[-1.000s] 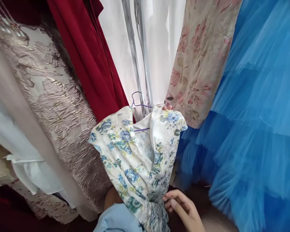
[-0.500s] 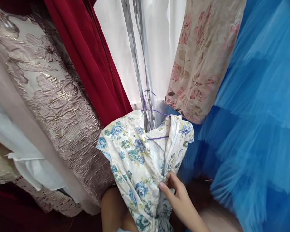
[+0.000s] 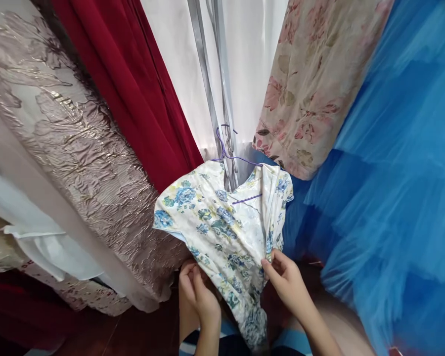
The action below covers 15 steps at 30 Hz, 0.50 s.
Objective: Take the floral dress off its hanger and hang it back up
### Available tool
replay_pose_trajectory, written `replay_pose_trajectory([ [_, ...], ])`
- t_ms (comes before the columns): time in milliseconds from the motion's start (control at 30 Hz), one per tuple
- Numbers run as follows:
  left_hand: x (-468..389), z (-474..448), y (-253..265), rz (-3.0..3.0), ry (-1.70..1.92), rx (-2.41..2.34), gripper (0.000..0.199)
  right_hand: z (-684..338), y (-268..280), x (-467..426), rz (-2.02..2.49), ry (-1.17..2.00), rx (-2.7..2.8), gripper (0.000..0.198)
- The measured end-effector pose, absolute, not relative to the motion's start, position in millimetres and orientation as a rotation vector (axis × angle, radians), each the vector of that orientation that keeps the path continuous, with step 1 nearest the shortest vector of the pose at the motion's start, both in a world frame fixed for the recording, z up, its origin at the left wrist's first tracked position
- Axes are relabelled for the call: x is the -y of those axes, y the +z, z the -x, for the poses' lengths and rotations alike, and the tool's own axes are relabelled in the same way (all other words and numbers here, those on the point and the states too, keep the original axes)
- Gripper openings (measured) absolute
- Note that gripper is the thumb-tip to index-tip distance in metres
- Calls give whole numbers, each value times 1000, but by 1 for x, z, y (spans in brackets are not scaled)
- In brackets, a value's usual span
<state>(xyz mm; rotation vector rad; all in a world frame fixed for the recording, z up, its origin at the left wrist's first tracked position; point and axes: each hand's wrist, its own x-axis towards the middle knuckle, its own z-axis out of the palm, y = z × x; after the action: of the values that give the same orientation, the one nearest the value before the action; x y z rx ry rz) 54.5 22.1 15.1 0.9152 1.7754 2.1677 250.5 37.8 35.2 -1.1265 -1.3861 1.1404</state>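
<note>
A white dress (image 3: 207, 212) with blue flowers and short sleeves hangs on a thin purple wire hanger (image 3: 241, 159). Its front falls open at the neck, and the hanger's lower bar shows inside. My right hand (image 3: 285, 277) pinches the edge of the front opening, low on the bodice, between thumb and fingers. Beside the dress's left edge is my left hand (image 3: 202, 291), its fingers curled together; whether cloth or anything else lies in them is hidden.
Grey straps (image 3: 203, 64) hang before a white curtain (image 3: 170, 49). On the left hang a dark red garment (image 3: 133, 89) and a pinkish embossed garment (image 3: 89, 133). To the right are a beige floral garment (image 3: 300, 109) and layered blue tulle (image 3: 393, 163).
My left hand has come into view beside the dress. My right hand has shifted right and slightly up, still gripping the front edge, and the lower dress has swung right.
</note>
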Motion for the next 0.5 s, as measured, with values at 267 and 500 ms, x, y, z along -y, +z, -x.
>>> replay_pose_trajectory([
  [267, 7, -97, 41, -1714, 1321, -1364, 15, -237, 42, -30, 1137, 1064, 1337, 28],
  [500, 0, -112, 35, -1779, 1268, -1407, 12, -246, 44, -30, 1045, 1177, 1337, 33],
])
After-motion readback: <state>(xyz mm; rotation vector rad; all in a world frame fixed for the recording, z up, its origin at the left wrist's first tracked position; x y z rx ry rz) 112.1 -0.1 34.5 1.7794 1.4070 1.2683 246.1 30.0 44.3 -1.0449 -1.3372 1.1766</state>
